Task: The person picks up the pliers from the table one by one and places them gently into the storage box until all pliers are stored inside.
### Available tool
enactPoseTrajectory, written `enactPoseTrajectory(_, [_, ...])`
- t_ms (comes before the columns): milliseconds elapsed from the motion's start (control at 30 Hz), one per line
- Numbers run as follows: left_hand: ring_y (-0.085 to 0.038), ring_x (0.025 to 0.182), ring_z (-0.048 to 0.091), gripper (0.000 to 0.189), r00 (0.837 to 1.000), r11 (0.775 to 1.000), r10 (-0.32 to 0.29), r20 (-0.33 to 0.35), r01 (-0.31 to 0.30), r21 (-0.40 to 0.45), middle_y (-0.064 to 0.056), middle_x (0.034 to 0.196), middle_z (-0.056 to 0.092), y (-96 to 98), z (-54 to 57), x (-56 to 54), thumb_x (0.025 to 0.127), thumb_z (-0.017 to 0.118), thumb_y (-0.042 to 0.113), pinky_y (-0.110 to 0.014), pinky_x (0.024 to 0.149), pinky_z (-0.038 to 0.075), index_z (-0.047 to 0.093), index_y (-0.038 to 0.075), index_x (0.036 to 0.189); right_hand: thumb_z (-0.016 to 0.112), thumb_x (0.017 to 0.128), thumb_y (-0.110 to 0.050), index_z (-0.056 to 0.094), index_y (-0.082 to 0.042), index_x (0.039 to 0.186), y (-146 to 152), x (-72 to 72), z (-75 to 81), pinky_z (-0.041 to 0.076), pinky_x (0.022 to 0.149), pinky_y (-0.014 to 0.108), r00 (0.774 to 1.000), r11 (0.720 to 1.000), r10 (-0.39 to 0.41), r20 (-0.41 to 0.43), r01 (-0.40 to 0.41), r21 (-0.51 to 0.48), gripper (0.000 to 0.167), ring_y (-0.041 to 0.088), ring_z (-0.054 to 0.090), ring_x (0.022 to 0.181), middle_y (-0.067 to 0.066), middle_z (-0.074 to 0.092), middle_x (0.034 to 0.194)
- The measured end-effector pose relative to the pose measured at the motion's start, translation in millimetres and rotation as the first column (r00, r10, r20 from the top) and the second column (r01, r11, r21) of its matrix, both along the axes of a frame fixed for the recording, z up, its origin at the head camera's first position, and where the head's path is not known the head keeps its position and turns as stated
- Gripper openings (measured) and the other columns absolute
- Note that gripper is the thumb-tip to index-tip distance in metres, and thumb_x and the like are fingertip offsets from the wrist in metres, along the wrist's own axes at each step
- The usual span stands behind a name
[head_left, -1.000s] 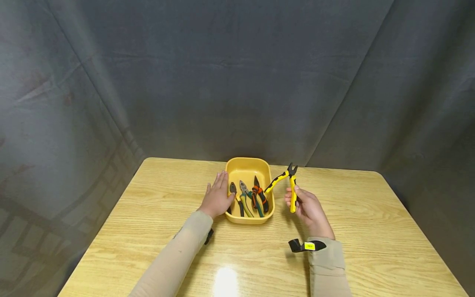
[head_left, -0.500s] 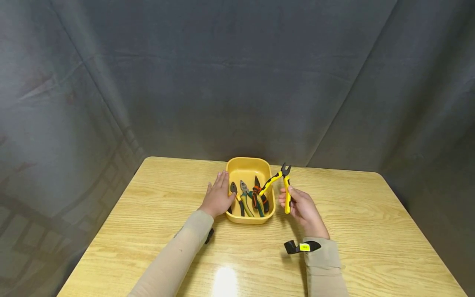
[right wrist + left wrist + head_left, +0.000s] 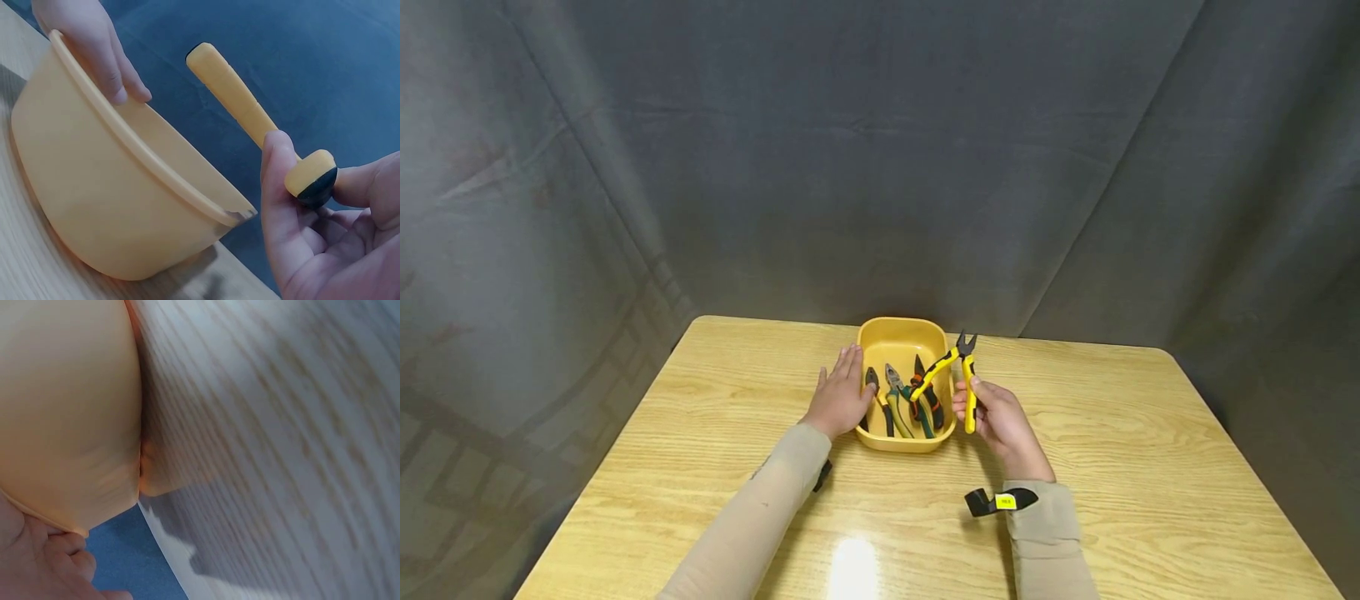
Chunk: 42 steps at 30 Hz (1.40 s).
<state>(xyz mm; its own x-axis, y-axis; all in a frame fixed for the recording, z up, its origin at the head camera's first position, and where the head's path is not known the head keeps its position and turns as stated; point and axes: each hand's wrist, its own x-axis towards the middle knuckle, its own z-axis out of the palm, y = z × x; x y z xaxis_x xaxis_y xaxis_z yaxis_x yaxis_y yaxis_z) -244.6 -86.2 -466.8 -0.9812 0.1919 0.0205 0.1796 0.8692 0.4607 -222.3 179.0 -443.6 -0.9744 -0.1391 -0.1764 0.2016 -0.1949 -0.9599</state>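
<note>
My right hand (image 3: 1003,421) pinches one handle of yellow-and-black diagonal cutters (image 3: 971,400) at the right side of a yellow plastic basin (image 3: 898,446). Their dark jaws point up and stand apart; the other handle slants left over the basin. In the right wrist view, a cutter handle (image 3: 231,94) rises past my thumb. My left hand (image 3: 838,402) rests on the basin's left rim, fingers straight, thumb over the edge. Inside lie pliers with yellow-and-black handles (image 3: 887,419), pliers with green-and-yellow handles (image 3: 899,417) and long-nose pliers with orange-and-black handles (image 3: 937,414).
The basin stands near the back of a wooden table (image 3: 737,400), whose far edge meets a grey curtain (image 3: 850,208). Another dark handle end shows partly beneath my left thumb. A black strap with a yellow label (image 3: 1006,502) is on my right wrist.
My right hand has moved left with the diagonal cutters, bringing their free handle farther over the basin. The left hand has stayed on the rim.
</note>
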Motion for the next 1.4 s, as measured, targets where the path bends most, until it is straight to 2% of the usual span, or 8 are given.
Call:
enactPoseTrajectory(333, [-0.026,0.156,0.005,0.064,1.000,1.000,-0.002,0.012,0.002,-0.013,-0.011,0.170,0.010,-2.2,-2.4,-3.2,0.111,0.033,0.035,-0.058,0.123,0.009,0.013,0.004,0.163,0.035,0.112,-0.016,0.052,0.018,0.120,-11,-0.5,-3.7,0.057,0.068,0.019,1.000,1.000,0.021,0.000,-0.021,0.023,0.039,0.008,0.066,0.071,0.003,0.066,0.083])
enactPoseTrajectory(567, [-0.029,0.156,0.007,0.064,1.000,1.000,-0.008,0.001,0.008,-0.003,-0.013,0.169,0.011,-3.7,-6.0,-4.9,0.111,0.033,0.034,-0.059,0.123,0.008,0.014,0.002,0.162,0.038,0.111,-0.017,0.051,0.018,0.122,-20,-0.1,-4.5,0.057,0.068,0.020,0.999,0.998,0.033,-0.012,-0.033,0.055,0.039,0.009,0.066,0.071,0.003,0.066,0.083])
enactPoseTrajectory(767, [-0.030,0.156,0.007,0.064,1.000,1.000,-0.006,0.000,0.006,0.006,-0.013,0.169,0.011,-3.1,-7.4,-5.6,0.111,0.033,0.034,-0.059,0.123,0.008,0.014,0.001,0.162,0.037,0.111,-0.015,0.050,0.020,0.123,-25,-1.5,-5.0,0.058,0.067,0.020,1.000,0.996,0.011,-0.011,-0.010,0.089,0.039,0.009,0.066,0.070,0.004,0.065,0.082])
enactPoseTrajectory(1000, [-0.027,0.156,0.005,0.064,1.000,1.000,0.003,0.013,-0.003,0.006,-0.012,0.170,0.010,-1.3,-4.2,-4.6,0.111,0.034,0.035,-0.058,0.123,0.007,0.012,0.003,0.162,0.037,0.111,-0.015,0.051,0.021,0.120,-29,-3.4,-4.6,0.057,0.067,0.020,0.999,0.993,0.025,-0.041,-0.020,0.113,0.039,0.010,0.066,0.071,0.004,0.065,0.082])
enactPoseTrajectory(1400, [-0.029,0.156,0.007,0.064,1.000,1.000,-0.001,0.010,0.001,0.000,-0.013,0.169,0.011,2.8,-3.5,-5.7,0.111,0.034,0.034,-0.058,0.123,0.008,0.013,0.002,0.162,0.037,0.111,-0.012,0.052,0.024,0.121,-38,-9.7,-4.0,0.058,0.067,0.022,0.995,0.986,0.050,-0.085,-0.036,0.162,0.040,0.012,0.066,0.073,0.007,0.064,0.084])
